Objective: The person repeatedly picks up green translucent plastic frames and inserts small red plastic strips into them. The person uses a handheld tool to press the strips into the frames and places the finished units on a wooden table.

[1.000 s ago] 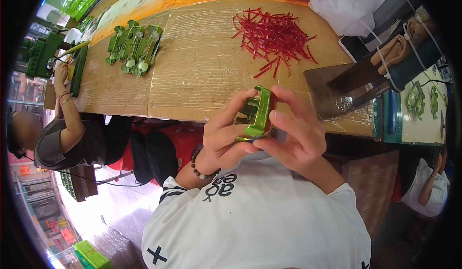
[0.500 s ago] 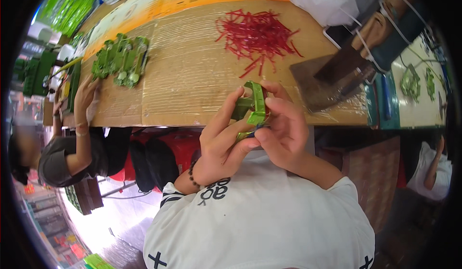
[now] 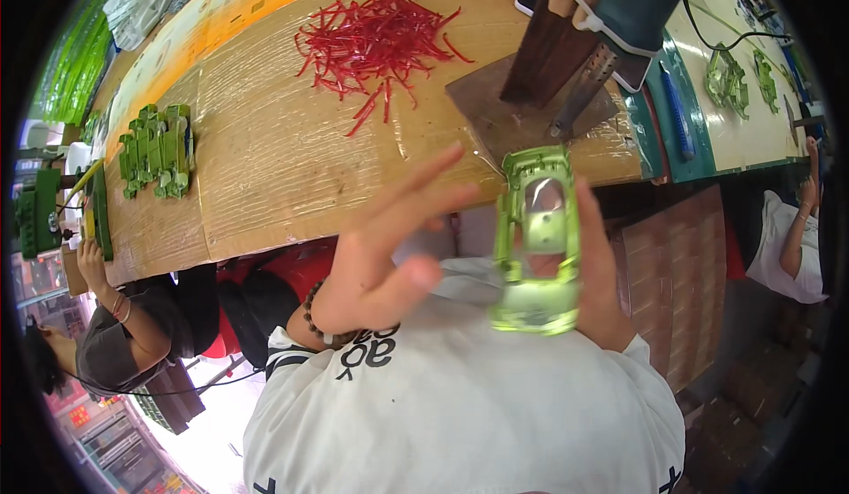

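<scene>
My right hand (image 3: 600, 268) grips a translucent green toy car body shell (image 3: 546, 231) along its right side, and its fingers are mostly behind the shell. The shell stands lengthwise in front of my chest, with an oval opening around its middle. Left of it, my left hand (image 3: 376, 251) is apart from the shell, fingers spread and holding nothing; motion smears it a little. Further left on the table lie several similar green car shells (image 3: 157, 153), side by side.
A pile of thin red plastic strips (image 3: 376, 43) lies on the cardboard-covered table (image 3: 265, 131). At right, a tool with a metal nozzle (image 3: 585, 91) is strapped to wood above a metal plate (image 3: 478, 96). A co-worker (image 3: 133, 330) sits at left, beside a green machine (image 3: 40, 215).
Both hands held the shell earlier; my left hand has let go and moved away leftward. The shell has turned lengthwise and moved right and nearer me. The view has shifted rightward.
</scene>
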A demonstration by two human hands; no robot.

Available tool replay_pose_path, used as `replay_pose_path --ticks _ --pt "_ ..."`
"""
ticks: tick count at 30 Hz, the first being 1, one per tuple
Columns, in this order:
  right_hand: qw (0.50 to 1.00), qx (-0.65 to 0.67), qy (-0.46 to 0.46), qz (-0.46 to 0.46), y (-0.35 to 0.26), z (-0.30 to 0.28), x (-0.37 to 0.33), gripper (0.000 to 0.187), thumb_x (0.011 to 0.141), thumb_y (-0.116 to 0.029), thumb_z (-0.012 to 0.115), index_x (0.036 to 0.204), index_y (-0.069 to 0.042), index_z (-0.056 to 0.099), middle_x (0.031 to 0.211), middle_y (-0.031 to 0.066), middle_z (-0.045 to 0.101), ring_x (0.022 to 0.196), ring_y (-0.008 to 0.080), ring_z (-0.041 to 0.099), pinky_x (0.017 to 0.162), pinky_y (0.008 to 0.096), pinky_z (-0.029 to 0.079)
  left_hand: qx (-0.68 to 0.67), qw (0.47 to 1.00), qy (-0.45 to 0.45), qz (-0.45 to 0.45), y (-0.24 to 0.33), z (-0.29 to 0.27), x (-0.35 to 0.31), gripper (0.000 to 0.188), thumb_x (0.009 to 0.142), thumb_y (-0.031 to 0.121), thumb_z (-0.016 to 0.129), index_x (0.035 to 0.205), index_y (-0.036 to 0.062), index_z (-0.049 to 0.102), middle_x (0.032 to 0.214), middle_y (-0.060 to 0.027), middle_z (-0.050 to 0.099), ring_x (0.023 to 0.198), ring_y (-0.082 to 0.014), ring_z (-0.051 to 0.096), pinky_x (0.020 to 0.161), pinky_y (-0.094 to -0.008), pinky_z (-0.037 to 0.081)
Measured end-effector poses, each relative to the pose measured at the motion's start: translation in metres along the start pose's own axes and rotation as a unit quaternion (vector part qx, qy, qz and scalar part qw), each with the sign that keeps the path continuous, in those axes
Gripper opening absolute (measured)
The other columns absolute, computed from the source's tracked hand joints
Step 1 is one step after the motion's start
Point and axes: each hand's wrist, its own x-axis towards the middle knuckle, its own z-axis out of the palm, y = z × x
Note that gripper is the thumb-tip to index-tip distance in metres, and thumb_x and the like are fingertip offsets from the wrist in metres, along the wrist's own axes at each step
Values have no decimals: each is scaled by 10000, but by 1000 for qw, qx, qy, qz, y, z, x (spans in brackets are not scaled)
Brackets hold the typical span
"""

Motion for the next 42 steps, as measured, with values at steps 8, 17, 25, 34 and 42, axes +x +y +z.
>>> replay_pose_path --ticks 8,17,25,34,42 --pt "925 275 -199 170 -36 -10 34 501 941 -390 386 1301 -41 403 1316 189 423 1201 384 402 967 408 435 -212 968 52 -122 -15 31 30 495 853 113 559 1305 -7 397 1346 -143 398 1203 -211 415 968 -353 372" --pt "902 243 -232 271 -44 -15 45 647 916 -532 346 1352 -55 329 1305 193 426 1061 375 508 823 381 515 -254 966 21 -48 -24 33 32 542 829 131 551 1320 -22 383 1350 -146 404 1204 -214 414 981 -326 327" --pt "913 230 -196 274 -48 -13 40 663 907 -559 332 1371 -85 303 1307 176 429 1011 368 527 752 365 527 -199 980 16 0 -26 32 33 586 810 224 551 1310 -41 396 1330 -173 428 1214 -252 410 965 -337 326" --pt "916 221 -192 273 -47 -10 42 677 906 -557 338 1383 -82 270 1384 178 331 984 365 532 732 366 528 -187 982 19 -3 -22 29 31 594 794 217 554 1314 -28 402 1337 -162 430 1218 -251 414 969 -338 324" --pt "920 219 -186 266 -48 -11 40 693 896 -569 349 1381 -81 267 1395 179 313 958 373 537 706 355 532 -196 981 6 -5 -19 29 32 596 792 216 554 1310 -37 403 1338 -169 429 1221 -259 413 965 -339 329"
